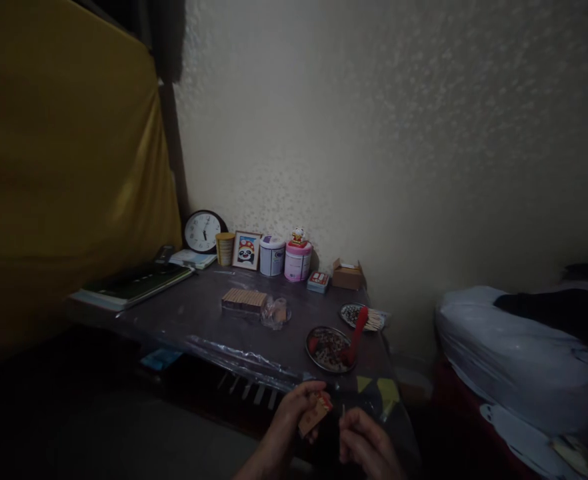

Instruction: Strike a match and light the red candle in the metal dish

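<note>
At the near side of the table (199,320), a tan piece (313,420) is being gripped by the left hand (297,407), thumb and fingers closed on it. Just to the right, a thin stick (343,410) is pinched by the curled right hand (367,440), most of it hidden. The piece's markings are blurred; both forearms are cut off. Farther off, a dish (327,370) is seen.

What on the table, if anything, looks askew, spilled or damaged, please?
The red tool looks askew: it leans out of the front plate, and its upper end overlaps the rear plate in this view. It could simply be resting there. I see no clear spill or damage, but the picture is dim.
</note>
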The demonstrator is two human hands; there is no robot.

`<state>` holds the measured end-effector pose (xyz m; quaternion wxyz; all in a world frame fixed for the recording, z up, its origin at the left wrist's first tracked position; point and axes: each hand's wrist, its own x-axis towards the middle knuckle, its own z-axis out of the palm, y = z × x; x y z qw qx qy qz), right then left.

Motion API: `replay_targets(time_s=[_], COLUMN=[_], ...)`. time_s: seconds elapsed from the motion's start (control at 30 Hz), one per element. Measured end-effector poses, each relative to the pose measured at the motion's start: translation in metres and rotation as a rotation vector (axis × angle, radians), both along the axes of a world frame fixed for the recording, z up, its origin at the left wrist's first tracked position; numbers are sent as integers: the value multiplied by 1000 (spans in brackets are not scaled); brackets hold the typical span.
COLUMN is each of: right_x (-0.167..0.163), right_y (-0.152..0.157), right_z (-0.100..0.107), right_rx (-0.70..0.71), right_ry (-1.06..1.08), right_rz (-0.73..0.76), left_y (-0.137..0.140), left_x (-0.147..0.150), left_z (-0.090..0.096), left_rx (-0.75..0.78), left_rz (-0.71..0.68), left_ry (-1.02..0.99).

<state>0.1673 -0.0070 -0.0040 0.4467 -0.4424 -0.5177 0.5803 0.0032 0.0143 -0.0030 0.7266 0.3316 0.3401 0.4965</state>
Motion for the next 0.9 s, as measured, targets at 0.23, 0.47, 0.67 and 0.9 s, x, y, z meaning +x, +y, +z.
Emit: replay_targets(time_s=[0.23,0.47,0.67,0.9], right_x=[0,0,-5,-6], right_y=[1,0,-2,-5], right_z=[2,5,9,12], right_rx=[52,127,44,83], right_ry=[-11,-57,-23,1], right_rz=[-30,-54,-32,-30], left_y=[2,6,0,1], left_x=[2,3,1,1], left_z=[-1,-8,2,2], left_rx=[8,-2,24,11], left_rz=[0,0,13,4], left_ry=[-5,-32,-37,-9])
